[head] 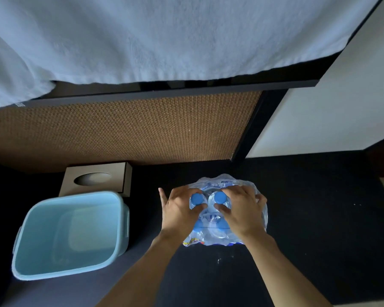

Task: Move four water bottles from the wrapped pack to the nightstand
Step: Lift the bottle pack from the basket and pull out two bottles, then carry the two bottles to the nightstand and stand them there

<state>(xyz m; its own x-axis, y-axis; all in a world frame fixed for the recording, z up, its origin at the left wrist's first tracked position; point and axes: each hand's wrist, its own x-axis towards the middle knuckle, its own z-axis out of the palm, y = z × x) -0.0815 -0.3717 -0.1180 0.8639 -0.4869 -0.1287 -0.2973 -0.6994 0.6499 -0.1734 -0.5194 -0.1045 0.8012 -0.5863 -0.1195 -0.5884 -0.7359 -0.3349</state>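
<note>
Left hand (180,212) and right hand (239,211), each closed on a blue-capped bottle (196,199) in the wrapped pack (227,185), beside a bin (31,220).

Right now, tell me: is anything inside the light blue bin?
No, the light blue bin shows only its bare bottom and walls.

1. Crinkled, glossy clear plastic is seen around the wrapped pack (251,189).
2. Smooth, matt blue plastic is shown by the bin (42,220).
3. Rough woven fibre is presented by the panel (129,127).
4. Soft white cloth is draped above as the towel (164,36).
</note>
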